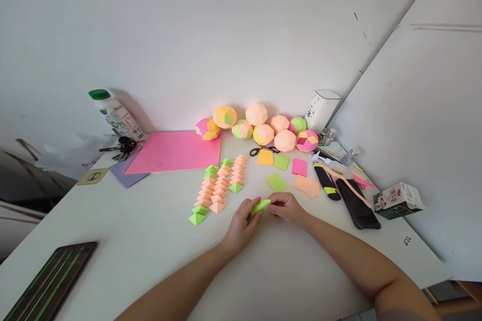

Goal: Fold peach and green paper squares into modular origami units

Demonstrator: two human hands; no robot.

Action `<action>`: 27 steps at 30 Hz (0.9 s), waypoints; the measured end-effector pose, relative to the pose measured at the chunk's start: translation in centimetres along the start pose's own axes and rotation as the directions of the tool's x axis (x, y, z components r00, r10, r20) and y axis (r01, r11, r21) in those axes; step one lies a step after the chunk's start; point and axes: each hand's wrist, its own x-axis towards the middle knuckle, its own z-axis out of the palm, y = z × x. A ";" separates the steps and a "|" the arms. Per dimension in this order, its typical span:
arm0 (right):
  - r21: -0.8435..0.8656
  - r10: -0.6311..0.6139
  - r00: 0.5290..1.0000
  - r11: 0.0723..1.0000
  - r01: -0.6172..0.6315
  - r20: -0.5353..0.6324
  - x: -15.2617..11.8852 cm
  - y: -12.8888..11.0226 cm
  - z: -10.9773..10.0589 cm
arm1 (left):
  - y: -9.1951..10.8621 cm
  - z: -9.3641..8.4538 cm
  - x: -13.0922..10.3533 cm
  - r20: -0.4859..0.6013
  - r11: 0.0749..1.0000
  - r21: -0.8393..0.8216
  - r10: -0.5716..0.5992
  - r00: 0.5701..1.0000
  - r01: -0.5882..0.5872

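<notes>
Between both hands is a piece of light green paper, partly folded and partly covered by fingers. My left hand grips its left end, and my right hand pinches its right end. To the left of my hands stand rows of folded paper units, peach ones and green ones. Just beyond my right hand lie a green paper sheet and a stack of peach sheets. Farther back are small orange, green and pink pads.
Several paper balls sit along the wall, behind black scissors. A pink board, keys and a bottle are at left, with a tablet nearer. On the right are a phone, a cutter and a carton.
</notes>
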 end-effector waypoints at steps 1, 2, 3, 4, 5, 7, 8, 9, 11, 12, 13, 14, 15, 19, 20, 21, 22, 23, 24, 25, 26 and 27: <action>-0.003 -0.006 1.000 1.000 0.006 -0.003 0.0 0.1 0.0 | 0.2 -0.1 0.0 0.009 1.000 0.011 0.007 1.000 -0.008; -0.007 -0.015 1.000 1.000 0.015 -0.007 0.0 0.2 -0.1 | 0.4 -0.1 0.1 0.019 1.000 0.021 0.015 1.000 -0.015; -0.007 -0.025 1.000 1.000 0.025 -0.010 -0.1 0.3 -0.1 | 0.6 -0.2 0.1 0.030 0.999 0.031 0.022 0.999 -0.023; -0.004 -0.033 0.999 0.999 0.033 -0.011 -0.1 0.4 -0.2 | 0.8 -0.2 0.2 0.041 0.999 0.039 0.029 0.999 -0.031; 0.003 -0.035 0.999 0.999 0.035 -0.014 -0.1 0.6 -0.2 | 0.9 -0.3 0.2 0.053 0.998 0.045 0.036 0.998 -0.038; 0.027 -0.012 1.000 1.000 0.012 -0.022 -0.1 0.9 -0.2 | 1.2 -0.4 0.2 0.081 0.997 0.050 0.050 0.995 -0.055; 0.044 0.008 1.000 0.999 -0.007 -0.027 -0.1 1.0 -0.2 | 1.3 -0.4 0.2 0.096 0.997 0.052 0.058 0.994 -0.064; 0.065 0.028 0.999 0.998 -0.026 -0.032 -0.1 1.0 -0.2 | 1.4 -0.5 0.2 0.109 0.996 0.057 0.065 0.992 -0.072; 0.114 0.060 0.998 0.992 -0.056 -0.035 0.0 1.0 -0.2 | 1.6 -0.5 0.3 0.131 0.994 0.069 0.074 0.989 -0.083; 0.137 0.069 0.997 0.988 -0.064 -0.035 0.0 0.9 -0.2 | 1.6 -0.5 0.3 0.138 0.994 0.073 0.074 0.988 -0.084; 0.155 0.075 0.997 0.985 -0.069 -0.034 0.1 0.8 -0.2 | 1.6 -0.5 0.3 0.141 0.994 0.074 0.072 0.987 -0.083; 0.165 0.080 0.996 0.983 -0.074 -0.030 0.1 0.8 -0.2 | 1.6 -0.5 0.3 0.142 0.994 0.071 0.071 0.987 -0.081; 0.167 0.083 0.996 0.983 -0.078 -0.022 0.1 0.7 -0.2 | 1.6 -0.5 0.3 0.141 0.995 0.067 0.069 0.988 -0.080; 0.143 0.079 0.997 0.987 -0.079 0.009 0.2 0.5 -0.3 | 1.5 -0.5 0.3 0.136 0.993 0.080 0.076 0.988 -0.088; 0.139 0.077 0.997 0.987 -0.078 0.010 0.2 0.4 -0.4 | 1.5 -0.5 0.3 0.138 0.992 0.087 0.080 0.987 -0.092; 0.137 0.074 0.997 0.988 -0.075 0.011 0.2 0.4 -0.4 | 1.6 -0.6 0.3 0.138 0.991 0.093 0.083 0.987 -0.096; 0.137 0.070 0.997 0.988 -0.071 0.014 0.2 0.4 -0.4 | 1.6 -0.6 0.3 0.140 0.990 0.099 0.085 0.987 -0.099; 0.137 0.064 0.998 0.988 -0.066 0.020 0.2 0.3 -0.4 | 1.6 -0.6 0.4 0.143 0.989 0.103 0.086 0.986 -0.101; 0.139 0.058 0.998 0.988 -0.061 0.026 0.2 0.3 -0.4 | 1.7 -0.6 0.4 0.144 0.989 0.106 0.087 0.986 -0.103; 0.142 0.053 0.998 0.988 -0.056 0.028 0.2 0.3 -0.4 | 1.7 -0.6 0.4 0.145 0.989 0.107 0.087 0.986 -0.103; 0.147 0.049 0.998 0.988 -0.052 0.029 0.2 0.3 -0.5 | 1.8 -0.6 0.4 0.145 0.989 0.105 0.087 0.986 -0.103; 0.151 0.046 0.999 0.987 -0.049 0.028 0.2 0.3 -0.5 | 1.8 -0.6 0.4 0.143 0.990 0.101 0.087 0.986 -0.102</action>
